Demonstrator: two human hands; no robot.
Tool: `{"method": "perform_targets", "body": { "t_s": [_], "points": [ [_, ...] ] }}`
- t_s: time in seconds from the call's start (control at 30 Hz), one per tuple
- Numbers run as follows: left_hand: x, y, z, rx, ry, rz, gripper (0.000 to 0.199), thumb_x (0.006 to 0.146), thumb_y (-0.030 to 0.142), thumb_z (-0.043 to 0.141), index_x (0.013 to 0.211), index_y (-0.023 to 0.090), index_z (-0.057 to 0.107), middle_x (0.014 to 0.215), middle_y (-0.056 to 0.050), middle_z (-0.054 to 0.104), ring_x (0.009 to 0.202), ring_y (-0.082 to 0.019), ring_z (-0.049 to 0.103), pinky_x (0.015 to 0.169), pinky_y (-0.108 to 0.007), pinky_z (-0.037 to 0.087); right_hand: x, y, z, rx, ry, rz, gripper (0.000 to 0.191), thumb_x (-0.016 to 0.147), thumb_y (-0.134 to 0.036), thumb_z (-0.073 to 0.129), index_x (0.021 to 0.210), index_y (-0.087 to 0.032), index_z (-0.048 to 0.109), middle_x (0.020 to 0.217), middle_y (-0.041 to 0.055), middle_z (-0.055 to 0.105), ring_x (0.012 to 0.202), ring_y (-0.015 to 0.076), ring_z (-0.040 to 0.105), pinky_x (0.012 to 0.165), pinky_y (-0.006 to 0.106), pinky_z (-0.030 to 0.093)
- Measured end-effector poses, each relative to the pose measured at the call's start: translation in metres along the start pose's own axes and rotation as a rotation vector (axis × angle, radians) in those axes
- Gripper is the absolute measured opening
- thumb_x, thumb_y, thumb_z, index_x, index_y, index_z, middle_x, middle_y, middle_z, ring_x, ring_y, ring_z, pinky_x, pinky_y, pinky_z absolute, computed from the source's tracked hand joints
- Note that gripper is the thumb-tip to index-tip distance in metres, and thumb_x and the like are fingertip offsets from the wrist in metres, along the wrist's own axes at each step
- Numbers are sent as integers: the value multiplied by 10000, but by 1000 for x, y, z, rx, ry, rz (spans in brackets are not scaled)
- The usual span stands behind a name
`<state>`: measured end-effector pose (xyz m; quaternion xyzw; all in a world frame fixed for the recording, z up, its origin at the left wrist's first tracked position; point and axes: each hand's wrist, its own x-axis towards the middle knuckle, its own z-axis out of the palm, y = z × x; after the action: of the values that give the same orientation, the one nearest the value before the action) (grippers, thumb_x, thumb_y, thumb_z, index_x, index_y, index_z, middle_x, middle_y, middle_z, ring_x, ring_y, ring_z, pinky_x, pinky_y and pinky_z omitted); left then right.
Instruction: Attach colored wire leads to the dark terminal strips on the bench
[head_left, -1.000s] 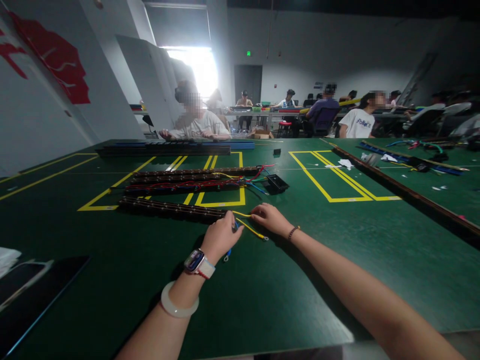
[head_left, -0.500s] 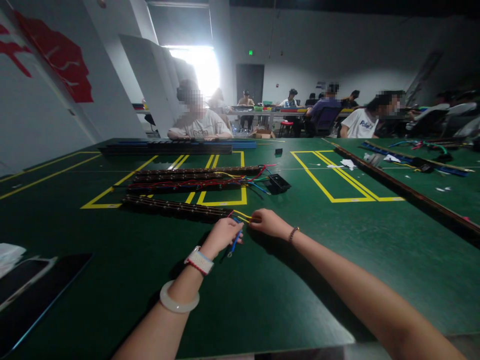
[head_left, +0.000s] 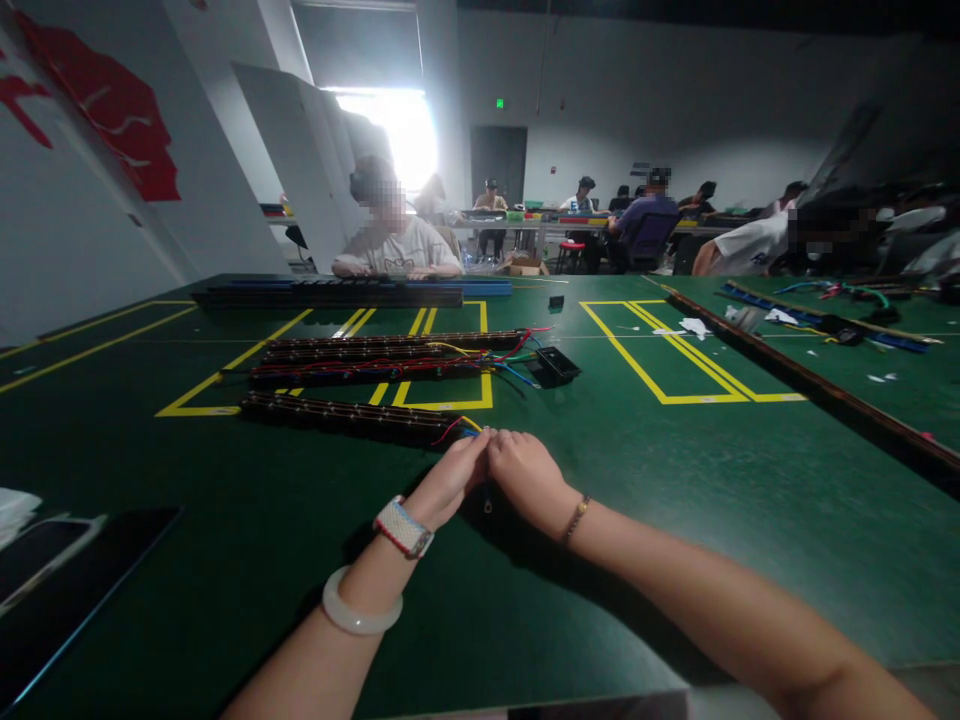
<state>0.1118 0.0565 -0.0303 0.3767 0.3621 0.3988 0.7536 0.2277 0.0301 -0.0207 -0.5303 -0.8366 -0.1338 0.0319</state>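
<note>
A dark strip assembly (head_left: 352, 420) lies on the green table, with yellow, blue and red wires (head_left: 470, 424) coming from its right end. At those wire ends my left hand (head_left: 456, 472) is closed on the wires, its watch and white bangle turned up. My right hand (head_left: 523, 478) touches it from the right, fingers closed around the same wires, whose ends are mostly hidden. A wire end with a ring terminal (head_left: 487, 506) hangs below the hands.
More dark strips (head_left: 375, 372) with wires and a black box (head_left: 553, 366) lie beyond. A long brown strip (head_left: 810, 385) runs along the right. A dark flat panel (head_left: 90, 590) is at the left. People sit across the table, one person (head_left: 397, 245) facing this way.
My right hand has moved left and met my left hand, covering most of the yellow and blue wires. The person at the right has bent further over to the right.
</note>
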Motion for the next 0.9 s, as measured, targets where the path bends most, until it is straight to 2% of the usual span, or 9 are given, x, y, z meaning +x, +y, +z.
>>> {"method": "perform_targets", "body": {
  "t_s": [0.1,0.17,0.23,0.4,0.57,0.63,0.77,0.9],
  "points": [
    [1,-5,4,-26,78,13,177,901,213,485,904,64,581,925,-102,636,784,-106,596,748,-205,448,-6,-16,1,-9,-10,23,364,871,-67,358,1182,16,529,1039,208,561,928,251,545,774,349,444],
    [3,-9,4,-56,90,-7,180,902,193,472,864,56,584,885,-104,637,768,-109,595,773,-217,444,-9,-21,3,34,-36,45,364,857,-92,395,1171,21,541,1084,213,551,965,261,533,830,364,431],
    [5,-14,2,-90,81,-23,165,889,147,466,795,63,574,814,-90,631,705,-103,584,716,-210,438,-10,-19,2,98,-43,43,347,842,-126,430,1135,1,568,1074,200,555,966,255,526,852,360,417],
    [12,-21,-3,-116,82,15,207,903,147,424,740,83,537,709,-59,595,592,-96,541,596,-214,410,-4,10,-20,272,-98,25,282,897,-254,398,947,-133,648,946,119,578,824,183,542,741,284,397],
    [18,-20,1,-115,41,-14,213,910,175,420,743,93,525,706,-59,594,597,-105,550,610,-233,424,1,35,-36,300,-124,164,391,899,-476,406,830,-166,633,821,88,608,742,179,554,594,261,342],
    [23,-21,6,-114,101,-15,230,918,190,405,753,90,530,700,-64,593,604,-114,557,606,-239,425,1,36,-34,275,-173,179,371,877,-479,441,822,-170,639,810,90,621,723,190,564,566,260,327],
    [35,-23,17,-129,259,30,228,931,207,369,780,98,502,714,-58,592,634,-113,573,631,-239,431,3,35,-26,266,-281,189,255,840,-376,497,786,-175,645,772,80,633,670,194,579,522,254,297],
    [42,-22,22,-131,261,41,249,947,230,332,781,108,471,724,-57,586,632,-107,573,648,-244,442,7,39,-19,282,-275,208,278,877,-336,436,783,-170,639,752,85,631,653,197,587,510,259,298]
  ]
}}
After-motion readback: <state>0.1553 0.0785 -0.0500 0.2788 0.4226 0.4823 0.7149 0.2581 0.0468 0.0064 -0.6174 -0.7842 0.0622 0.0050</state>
